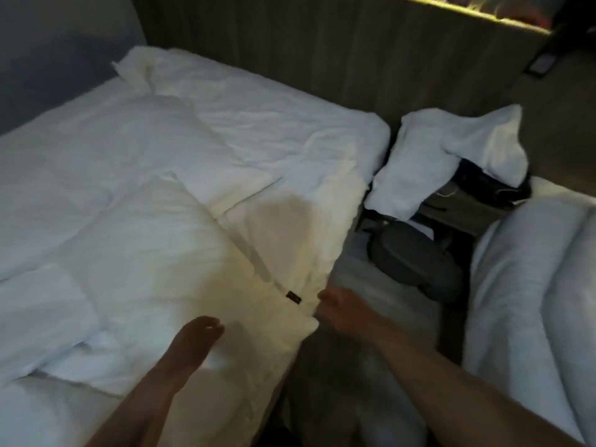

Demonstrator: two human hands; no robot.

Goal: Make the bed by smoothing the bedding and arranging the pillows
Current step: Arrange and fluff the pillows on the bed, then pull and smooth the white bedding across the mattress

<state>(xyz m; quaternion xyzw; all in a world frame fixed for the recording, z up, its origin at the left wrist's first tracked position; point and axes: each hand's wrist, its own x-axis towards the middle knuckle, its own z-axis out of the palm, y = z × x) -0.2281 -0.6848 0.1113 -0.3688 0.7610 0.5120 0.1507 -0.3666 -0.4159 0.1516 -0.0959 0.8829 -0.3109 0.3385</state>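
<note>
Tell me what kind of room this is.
Probably a hotel room: one white bed with a second white bed close beside it, a wood-panelled wall with a lit strip, dark bags in the gap.

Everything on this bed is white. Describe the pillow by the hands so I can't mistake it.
Take the bed on the left and follow its right edge toward the camera. The near pillow lies along that edge, left hand resting on it, right hand at its corner. Unlike the far pillow behind it, it bears a small dark tag.
</note>
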